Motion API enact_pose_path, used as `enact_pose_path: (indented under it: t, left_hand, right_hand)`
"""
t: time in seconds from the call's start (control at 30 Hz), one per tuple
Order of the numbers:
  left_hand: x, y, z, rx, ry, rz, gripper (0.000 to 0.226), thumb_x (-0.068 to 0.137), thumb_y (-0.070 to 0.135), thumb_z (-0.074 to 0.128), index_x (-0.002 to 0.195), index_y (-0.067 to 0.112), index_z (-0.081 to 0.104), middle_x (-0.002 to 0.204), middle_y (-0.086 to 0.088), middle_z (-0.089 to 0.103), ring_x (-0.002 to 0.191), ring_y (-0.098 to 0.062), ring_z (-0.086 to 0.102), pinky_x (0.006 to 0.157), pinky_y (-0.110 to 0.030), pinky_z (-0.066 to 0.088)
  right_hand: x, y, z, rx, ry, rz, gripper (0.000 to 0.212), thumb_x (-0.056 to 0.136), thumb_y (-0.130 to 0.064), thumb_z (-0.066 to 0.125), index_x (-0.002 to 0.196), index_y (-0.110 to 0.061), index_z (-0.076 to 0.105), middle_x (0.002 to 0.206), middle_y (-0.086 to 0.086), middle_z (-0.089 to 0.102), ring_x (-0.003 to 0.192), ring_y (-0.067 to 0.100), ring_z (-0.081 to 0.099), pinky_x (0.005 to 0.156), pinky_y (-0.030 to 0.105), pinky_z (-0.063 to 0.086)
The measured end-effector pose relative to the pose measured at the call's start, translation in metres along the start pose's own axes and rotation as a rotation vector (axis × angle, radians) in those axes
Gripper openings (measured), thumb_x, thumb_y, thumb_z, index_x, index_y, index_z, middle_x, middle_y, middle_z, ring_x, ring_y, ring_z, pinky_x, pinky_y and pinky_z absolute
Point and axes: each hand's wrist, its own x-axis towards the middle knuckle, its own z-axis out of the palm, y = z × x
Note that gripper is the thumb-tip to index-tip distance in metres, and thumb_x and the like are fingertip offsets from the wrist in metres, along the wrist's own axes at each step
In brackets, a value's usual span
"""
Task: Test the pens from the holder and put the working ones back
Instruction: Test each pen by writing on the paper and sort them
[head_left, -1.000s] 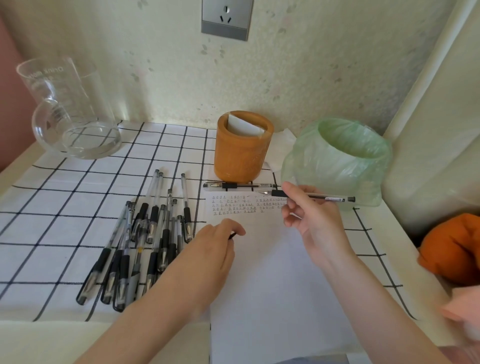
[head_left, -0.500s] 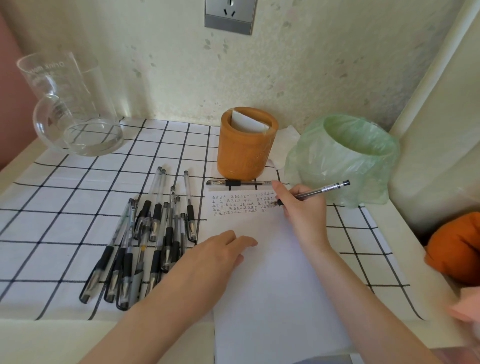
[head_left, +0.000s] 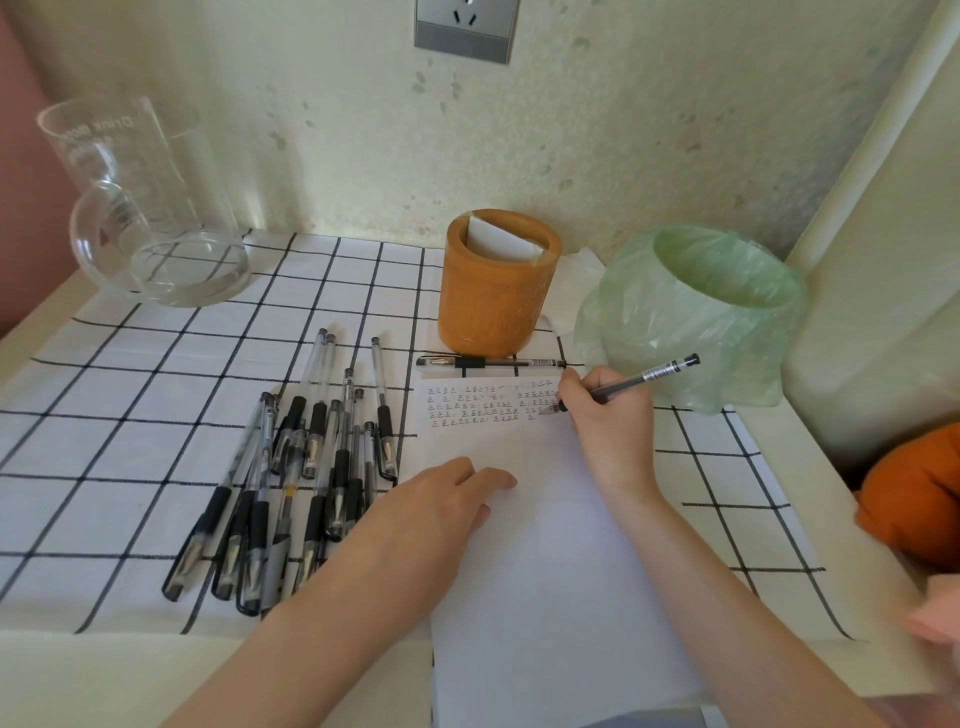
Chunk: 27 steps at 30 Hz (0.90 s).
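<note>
**While the right hand (head_left: 608, 421) tests a pen (head_left: 647, 375), the rest lie in a heap**

As far as I can see from where I'm standing, the right hand grips the pen in a normal writing hold, fingers curled round the dark grip. The tip is down on the paper (head_left: 545, 571), right at the end of the rows of small marks near the top edge. The pen's back end tilts up toward the green bagged bin (head_left: 696, 312).

The left hand (head_left: 436, 504) lies flat and relaxed on the left side of the paper, holding nothing, just pressing the sheet down.

The orange holder (head_left: 493, 296) stands upright just behind the paper, with a white card (head_left: 498, 241) sticking up inside it. A second pen (head_left: 493, 362) lies flat right in front of the holder, along the paper's top edge. The pile of pens (head_left: 301, 467) sits on the checked cloth (head_left: 130, 389) just left of the paper, close to the left hand, mostly with tips toward the near edge.

A glass jug (head_left: 140, 208) stands in the far left corner by the wall. Something orange (head_left: 914, 493) shows at the right edge, can't tell what.
</note>
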Motion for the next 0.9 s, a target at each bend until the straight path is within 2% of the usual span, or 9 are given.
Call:
enact_pose_path:
  t: [0.37,0.6,0.73,0.9]
  left_hand:
    - [0.0006,-0.0004,0.0006,-0.013,-0.002,0.002,0.038,0.101,0.024,0.029,0.137,0.035,0.034,0.109,0.01,0.047,0.098,-0.008,0.05,0.066,-0.016,0.029]
    - [0.0004,-0.0006,0.0,0.001,-0.004,0.006,0.038,0.101,0.024,0.028,0.137,0.036,0.032,0.109,0.01,0.046,0.096,-0.008,0.05,0.064,-0.017,0.028]
    - [0.0009,0.0,0.0004,0.007,-0.004,0.0,0.038,0.101,0.024,0.028,0.137,0.036,0.032,0.11,0.01,0.046,0.095,-0.008,0.05,0.063,-0.016,0.026]
    - [0.0014,0.0004,0.0006,0.009,-0.003,-0.004,0.038,0.101,0.024,0.028,0.137,0.036,0.033,0.11,0.009,0.046,0.098,-0.009,0.051,0.065,-0.017,0.027]
  right_hand:
    - [-0.0014,-0.0005,0.0017,-0.047,0.02,-0.046,0.036,0.084,-0.003,0.059,0.059,0.009,0.036,0.057,0.012,0.029,0.058,0.017,0.025,0.05,0.026,0.022]
    - [-0.0002,0.0014,0.0013,-0.063,0.026,-0.053,0.034,0.084,-0.004,0.059,0.061,0.011,0.039,0.055,0.01,0.032,0.056,0.016,0.028,0.051,0.026,0.024]
    - [0.0008,0.0023,0.0002,-0.041,0.03,-0.025,0.034,0.084,-0.004,0.06,0.057,0.003,0.04,0.051,0.004,0.033,0.055,0.014,0.029,0.05,0.024,0.025]
    - [0.0,0.0014,0.0008,-0.057,0.016,-0.042,0.033,0.084,-0.002,0.06,0.058,0.008,0.042,0.05,0.003,0.032,0.054,0.012,0.027,0.048,0.021,0.023]
